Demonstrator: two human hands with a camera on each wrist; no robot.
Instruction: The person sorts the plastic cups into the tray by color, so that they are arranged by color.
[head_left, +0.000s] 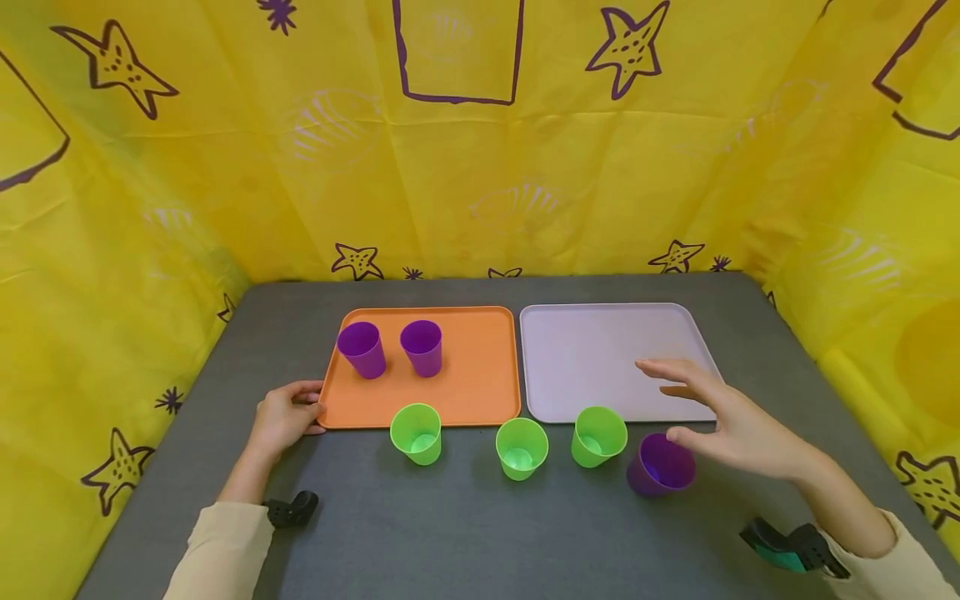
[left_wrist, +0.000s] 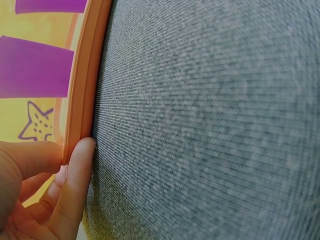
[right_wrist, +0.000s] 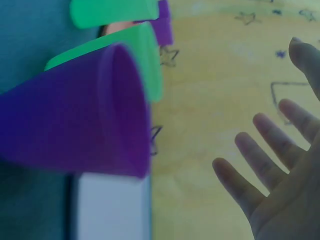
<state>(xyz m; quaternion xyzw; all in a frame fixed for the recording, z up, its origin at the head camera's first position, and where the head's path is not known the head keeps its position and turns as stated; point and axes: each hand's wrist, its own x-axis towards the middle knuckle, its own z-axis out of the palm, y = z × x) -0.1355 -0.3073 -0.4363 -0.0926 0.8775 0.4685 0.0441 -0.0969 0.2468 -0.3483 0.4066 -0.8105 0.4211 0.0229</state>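
My left hand (head_left: 281, 418) pinches the near left corner of an orange tray (head_left: 480, 358); in the left wrist view its thumb and fingers close on the rim (left_wrist: 82, 100). Two purple cups stand on that tray, one at the far left (head_left: 367, 357) and one beside it (head_left: 424, 354). Over a third purple cup (head_left: 651, 477), at the right end of a row, my right hand (head_left: 738, 429) hovers with fingers spread and nothing in them. The right wrist view shows the same purple cup (right_wrist: 60, 115) apart from the hand (right_wrist: 285, 170).
Three green cups, the left (head_left: 416, 437), middle (head_left: 522, 454) and right (head_left: 597, 442), stand mouth up along the trays' near edges. A lilac tray (head_left: 585, 358) lies right of the orange one on the dark grey table (head_left: 435, 533). Yellow patterned cloth (head_left: 465, 167) encloses the back and sides.
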